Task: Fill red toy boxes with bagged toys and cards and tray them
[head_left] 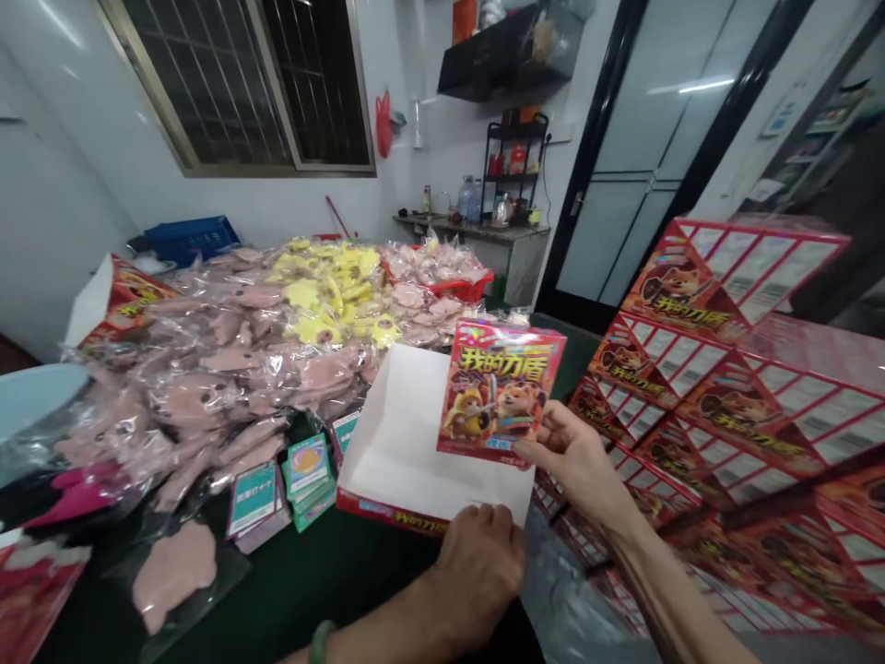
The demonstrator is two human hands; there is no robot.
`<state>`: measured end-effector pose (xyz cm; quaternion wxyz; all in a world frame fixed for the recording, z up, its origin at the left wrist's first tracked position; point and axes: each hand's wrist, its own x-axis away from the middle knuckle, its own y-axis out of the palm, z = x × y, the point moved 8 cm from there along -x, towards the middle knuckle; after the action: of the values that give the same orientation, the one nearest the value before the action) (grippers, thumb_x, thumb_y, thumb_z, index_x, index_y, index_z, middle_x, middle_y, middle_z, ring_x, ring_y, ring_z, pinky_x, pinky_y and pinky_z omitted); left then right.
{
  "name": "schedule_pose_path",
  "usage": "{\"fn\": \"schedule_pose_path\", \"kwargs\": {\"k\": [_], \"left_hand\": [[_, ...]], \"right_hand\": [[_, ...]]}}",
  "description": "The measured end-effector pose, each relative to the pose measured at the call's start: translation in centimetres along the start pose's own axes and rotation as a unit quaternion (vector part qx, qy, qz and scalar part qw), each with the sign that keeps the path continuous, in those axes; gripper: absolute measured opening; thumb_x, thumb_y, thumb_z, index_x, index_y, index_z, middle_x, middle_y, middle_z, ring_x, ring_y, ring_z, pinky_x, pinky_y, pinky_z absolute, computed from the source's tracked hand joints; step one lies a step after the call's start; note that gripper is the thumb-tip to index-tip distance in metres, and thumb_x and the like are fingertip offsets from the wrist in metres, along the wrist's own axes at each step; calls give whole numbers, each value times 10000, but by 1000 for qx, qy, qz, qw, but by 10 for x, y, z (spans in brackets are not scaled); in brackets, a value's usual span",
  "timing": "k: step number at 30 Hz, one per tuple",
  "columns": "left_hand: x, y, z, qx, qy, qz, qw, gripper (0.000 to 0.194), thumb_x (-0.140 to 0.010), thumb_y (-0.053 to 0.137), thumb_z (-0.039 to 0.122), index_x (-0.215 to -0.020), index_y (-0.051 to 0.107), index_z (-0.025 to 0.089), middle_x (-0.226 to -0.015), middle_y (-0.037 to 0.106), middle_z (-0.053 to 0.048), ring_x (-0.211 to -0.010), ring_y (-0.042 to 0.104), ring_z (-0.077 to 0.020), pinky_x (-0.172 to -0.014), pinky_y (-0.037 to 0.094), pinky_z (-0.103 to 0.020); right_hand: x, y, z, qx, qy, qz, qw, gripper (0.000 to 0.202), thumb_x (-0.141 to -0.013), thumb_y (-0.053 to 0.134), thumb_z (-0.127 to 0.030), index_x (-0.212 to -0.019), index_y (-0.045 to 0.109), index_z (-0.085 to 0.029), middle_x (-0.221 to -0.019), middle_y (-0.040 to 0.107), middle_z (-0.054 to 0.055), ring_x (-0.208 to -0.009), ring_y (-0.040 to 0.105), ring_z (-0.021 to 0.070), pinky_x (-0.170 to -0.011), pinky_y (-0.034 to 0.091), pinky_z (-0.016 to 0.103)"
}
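Note:
My right hand (571, 452) pinches the lower right corner of a red printed packet (492, 392) with yellow lettering and two cartoon animals. The packet is upright over the right part of an open display box (394, 433), white inside and red outside. My left hand (480, 553) has its fingers curled over the near wall of that box; a green bangle (319, 641) is on the wrist. Left of the box stand stacks of teal cards (254, 495) and green-edged cards (309, 470). A bagged pink animal-shaped piece (176, 572) lies at the near left.
Bagged pink pieces (207, 392) and yellow pieces (332, 281) heap across the table, with a red basket (460, 288) behind. Wrapped red boxes (691, 295) are stacked high on the right. A light blue basin (41, 401) and red packets (34, 590) are at the left.

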<state>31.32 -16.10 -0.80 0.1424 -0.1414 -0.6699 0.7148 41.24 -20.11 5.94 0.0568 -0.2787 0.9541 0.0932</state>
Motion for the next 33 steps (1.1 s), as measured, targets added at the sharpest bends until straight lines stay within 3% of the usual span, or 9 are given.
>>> {"fn": "schedule_pose_path", "kwargs": {"k": [5, 8, 11, 13, 16, 21, 23, 27, 33], "left_hand": [[8, 5, 2, 43, 19, 38, 998, 352, -717, 668, 390, -944, 586, 133, -889, 643, -139, -817, 614, -270, -720, 504, -418], [43, -56, -21, 103, 2, 260, 960, 253, -784, 613, 341, -992, 552, 209, -906, 642, -85, -829, 610, -216, -733, 514, -362], [93, -121, -77, 83, -195, 487, 847, 490, -765, 645, 304, -1212, 449, 262, -1066, 595, -105, -950, 590, -237, -734, 524, -371], [99, -138, -111, 166, -250, 481, 824, 814, -631, 751, 392, -1328, 357, 241, -1187, 545, -130, -955, 586, -256, -627, 541, -347], [76, -138, -139, 365, -192, 351, 841, 659, -656, 730, 386, -1242, 491, 205, -1053, 646, -83, -869, 631, -219, -693, 563, -351], [95, -138, -163, 394, -192, 376, 816, 464, -604, 777, 318, -1021, 628, 179, -937, 695, -40, -823, 650, -207, -806, 552, -395], [102, -130, -165, 386, -200, 365, 823, 448, -608, 773, 310, -1013, 628, 183, -921, 689, -34, -799, 649, -202, -782, 558, -386], [105, -121, -165, 248, -212, 375, 868, 305, -669, 721, 317, -943, 640, 209, -938, 618, -36, -867, 605, -202, -798, 527, -365], [113, -107, -190, 152, -252, 365, 883, 311, -669, 697, 318, -920, 561, 196, -1094, 467, -54, -1013, 530, -220, -889, 467, -381]], "right_hand": [[-8, -2, 22, 7, 4, 18, 1000, 364, -613, 789, -308, -846, 537, -190, -765, 644, -5, -594, 587, 110, -462, 460, 193], [-5, -1, 21, 13, 1, 6, 1000, 350, -622, 782, -320, -845, 547, -188, -789, 657, 9, -631, 608, 128, -475, 468, 202], [-2, 9, 18, 6, 0, -43, 999, 343, -644, 767, -305, -905, 575, -191, -839, 681, 18, -663, 626, 134, -517, 487, 216], [1, 20, 18, 14, 1, -94, 995, 363, -653, 760, -283, -959, 585, -197, -883, 687, 26, -756, 648, 166, -608, 522, 258], [4, 30, 13, 89, -62, -110, 988, 376, -714, 712, -284, -1055, 574, -209, -973, 667, 58, -888, 639, 211, -721, 534, 330], [29, 7, -12, 346, -305, 140, 876, 610, -720, 704, -349, -1262, 453, -224, -1270, 466, 144, -1203, 439, 302, -994, 380, 495], [35, -3, 3, 395, -283, 182, 855, 671, -755, 660, -358, -1339, 365, -207, -1323, 403, 168, -1262, 366, 320, -1012, 344, 528], [29, -22, 58, 363, -139, 159, 908, 733, -812, 563, -324, -1423, 194, -157, -1319, 427, 179, -1194, 458, 288, -963, 416, 473], [16, -18, 81, 372, -98, 22, 923, 465, -801, 393, -160, -1262, 443, -123, -1172, 597, 139, -1063, 582, 234, -961, 432, 380]]}}
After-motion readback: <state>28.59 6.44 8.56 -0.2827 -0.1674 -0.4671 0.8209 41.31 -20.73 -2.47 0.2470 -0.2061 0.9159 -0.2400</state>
